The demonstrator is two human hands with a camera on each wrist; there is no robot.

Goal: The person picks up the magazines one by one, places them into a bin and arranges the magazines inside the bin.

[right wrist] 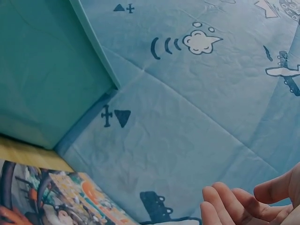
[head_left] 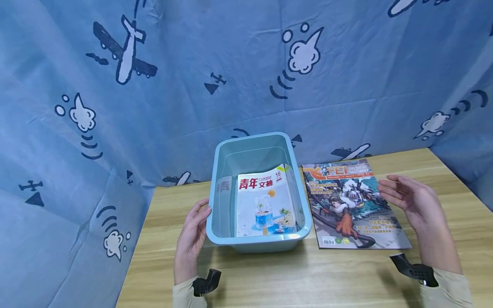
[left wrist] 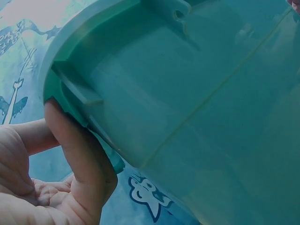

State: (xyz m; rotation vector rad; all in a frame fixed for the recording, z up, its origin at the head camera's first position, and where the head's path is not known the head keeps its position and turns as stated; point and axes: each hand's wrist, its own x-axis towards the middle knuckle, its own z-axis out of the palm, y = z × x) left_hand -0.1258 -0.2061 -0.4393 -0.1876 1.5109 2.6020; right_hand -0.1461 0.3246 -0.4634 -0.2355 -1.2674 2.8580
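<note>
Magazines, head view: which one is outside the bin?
The orange-titled FEI magazine, flat on the wooden table beside the blue bin; the red-titled magazine lies inside it.

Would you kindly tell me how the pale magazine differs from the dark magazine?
The pale magazine lies inside the bin; the dark magazine lies on the table beside it. The pale magazine has a red title and palm trees; the dark magazine has an orange title and cartoon figures. Both lie cover up.

Blue airplane-print fabric [head_left: 239,55] hangs behind a wood-grain table [head_left: 339,278].
</note>
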